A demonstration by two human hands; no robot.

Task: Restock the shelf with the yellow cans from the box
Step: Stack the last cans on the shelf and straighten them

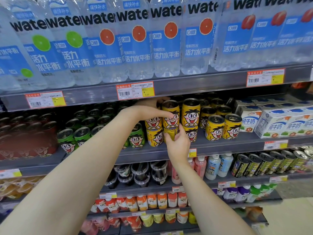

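Yellow can (pixel 170 108) in left hand (pixel 149 107), right hand (pixel 178 145) gripping can beneath (pixel 170 132).

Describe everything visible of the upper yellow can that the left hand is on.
The upper yellow can is a small, metal-looking drink can: yellow wall printed with a black-haired cartoon face, dark lid. It stands upright, stacked on a lower yellow can that the right hand grips. The left hand holds it, thumb across the front, fingers behind. A neighbouring yellow can, also stacked, stands close on its right.
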